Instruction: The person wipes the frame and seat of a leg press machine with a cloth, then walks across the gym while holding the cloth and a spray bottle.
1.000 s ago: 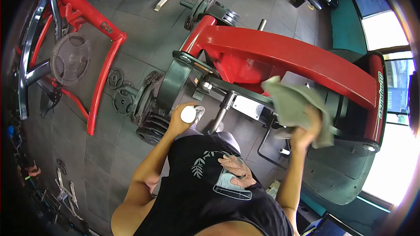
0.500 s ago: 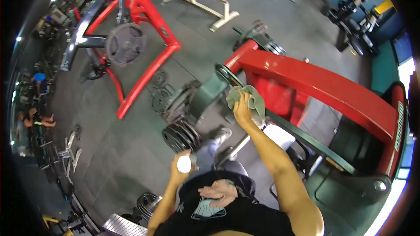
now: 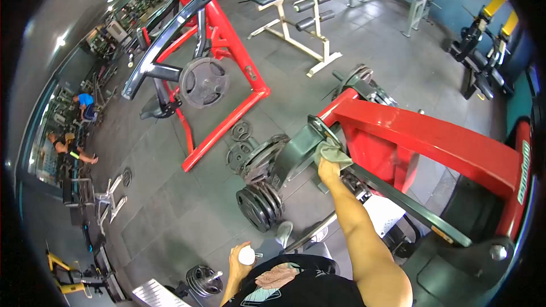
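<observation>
My right hand (image 3: 328, 171) is closed around a grey-green cloth (image 3: 333, 153). The cloth lies against the dark green metal housing (image 3: 304, 146) of a red weight machine (image 3: 421, 128), beside its long metal bar (image 3: 404, 202). Low in the view, my left hand (image 3: 238, 266) grips a white-topped bottle (image 3: 247, 256) with a small nozzle-like part sticking out at its side. Its body is mostly hidden beneath the top and my fingers.
Black weight plates (image 3: 260, 206) hang on the machine's near side. Another red machine (image 3: 227, 116) stands ahead to the left, a cream-framed bench (image 3: 290, 28) beyond it. More plates (image 3: 203, 281) are at lower left. Two people (image 3: 68, 146) are at the far left.
The view has tilted up, showing more of the room. My right hand has moved the cloth from above the bar onto the dark green housing. My left hand still holds the bottle.
</observation>
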{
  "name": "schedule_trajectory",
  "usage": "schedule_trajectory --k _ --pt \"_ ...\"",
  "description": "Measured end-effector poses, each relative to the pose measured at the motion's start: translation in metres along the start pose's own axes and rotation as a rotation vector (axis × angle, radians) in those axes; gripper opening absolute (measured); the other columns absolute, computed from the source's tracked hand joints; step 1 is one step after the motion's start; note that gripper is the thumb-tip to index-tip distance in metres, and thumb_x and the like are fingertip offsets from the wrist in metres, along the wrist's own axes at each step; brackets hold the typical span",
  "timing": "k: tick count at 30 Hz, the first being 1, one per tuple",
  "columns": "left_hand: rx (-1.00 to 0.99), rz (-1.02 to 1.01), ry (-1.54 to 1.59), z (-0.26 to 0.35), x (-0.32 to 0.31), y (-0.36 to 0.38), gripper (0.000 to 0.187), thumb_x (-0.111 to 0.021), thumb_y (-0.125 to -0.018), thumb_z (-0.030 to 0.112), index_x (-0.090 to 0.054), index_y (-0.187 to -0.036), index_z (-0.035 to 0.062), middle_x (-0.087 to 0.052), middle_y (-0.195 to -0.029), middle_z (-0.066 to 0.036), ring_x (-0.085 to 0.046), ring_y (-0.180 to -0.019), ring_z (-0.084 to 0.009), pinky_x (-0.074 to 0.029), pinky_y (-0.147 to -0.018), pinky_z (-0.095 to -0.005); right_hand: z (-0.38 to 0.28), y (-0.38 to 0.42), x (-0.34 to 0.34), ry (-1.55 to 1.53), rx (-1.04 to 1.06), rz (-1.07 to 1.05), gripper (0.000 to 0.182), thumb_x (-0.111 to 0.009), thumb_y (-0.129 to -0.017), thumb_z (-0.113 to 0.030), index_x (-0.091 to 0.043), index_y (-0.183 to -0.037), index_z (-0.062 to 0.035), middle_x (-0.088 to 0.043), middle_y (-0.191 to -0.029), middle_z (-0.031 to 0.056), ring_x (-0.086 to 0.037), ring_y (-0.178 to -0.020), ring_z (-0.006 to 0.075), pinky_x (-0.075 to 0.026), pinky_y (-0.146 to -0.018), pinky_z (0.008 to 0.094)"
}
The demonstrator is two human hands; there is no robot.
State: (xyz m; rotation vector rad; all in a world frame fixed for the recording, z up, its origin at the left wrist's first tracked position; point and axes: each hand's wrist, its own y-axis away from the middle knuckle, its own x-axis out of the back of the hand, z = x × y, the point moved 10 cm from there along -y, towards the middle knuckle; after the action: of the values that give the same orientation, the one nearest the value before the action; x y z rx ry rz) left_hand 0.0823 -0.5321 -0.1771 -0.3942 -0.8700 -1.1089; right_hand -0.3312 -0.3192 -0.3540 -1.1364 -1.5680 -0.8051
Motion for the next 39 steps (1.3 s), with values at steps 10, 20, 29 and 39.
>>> schedule_trajectory --k 10,20,29,39 --pt "-0.317 -0.446 0.285 0.019 -0.022 -0.06 0.057 -0.082 -0.067 0.016 -0.064 -0.122 0.0152 -0.067 -0.11 -0.011 -0.063 -0.102 -0.0294 -0.049 -0.092 -0.0395 0.005 0.181 0.144 -1.303 -0.364 0.341 0.036 -0.055 -0.097 -0.022 -0.061 -0.122 0.0024 -0.066 -0.118 0.0146 -0.06 -0.109 0.0214 -0.044 -0.095 0.0329" --pt "-0.585 -0.936 0.273 -0.003 -0.102 -0.031 0.051 -0.081 -0.065 0.007 -0.061 -0.112 -0.0016 -0.069 -0.099 -0.013 -0.067 -0.09 -0.0228 -0.053 -0.082 -0.0339 -0.067 0.462 0.163 -2.565 -0.603 0.97 0.063 -0.049 -0.095 -0.058 -0.054 -0.135 -0.0097 -0.06 -0.131 0.0101 -0.057 -0.118 0.0291 -0.043 -0.104 0.0477" --pt "-0.823 -1.238 0.251 0.051 -0.115 0.092 0.053 -0.081 -0.07 0.009 -0.063 -0.119 0.0041 -0.069 -0.101 -0.008 -0.065 -0.094 -0.0169 -0.051 -0.085 -0.0306 -0.092 0.689 0.148 -2.047 -1.123 1.437 0.059 -0.048 -0.095 -0.053 -0.054 -0.134 -0.009 -0.06 -0.131 0.0114 -0.058 -0.118 0.0292 -0.043 -0.104 0.0461" --pt "-0.932 -1.444 0.234 0.125 -0.225 0.255 0.06 -0.083 -0.065 0.01 -0.062 -0.121 0.0019 -0.068 -0.105 -0.007 -0.065 -0.096 -0.0163 -0.053 -0.086 -0.0313 0.008 0.872 0.205 -1.923 -0.863 2.034 0.026 -0.046 -0.1 -0.025 -0.061 -0.104 -0.0045 -0.063 -0.091 0.0077 -0.062 -0.085 0.0204 -0.051 -0.079 0.0293"
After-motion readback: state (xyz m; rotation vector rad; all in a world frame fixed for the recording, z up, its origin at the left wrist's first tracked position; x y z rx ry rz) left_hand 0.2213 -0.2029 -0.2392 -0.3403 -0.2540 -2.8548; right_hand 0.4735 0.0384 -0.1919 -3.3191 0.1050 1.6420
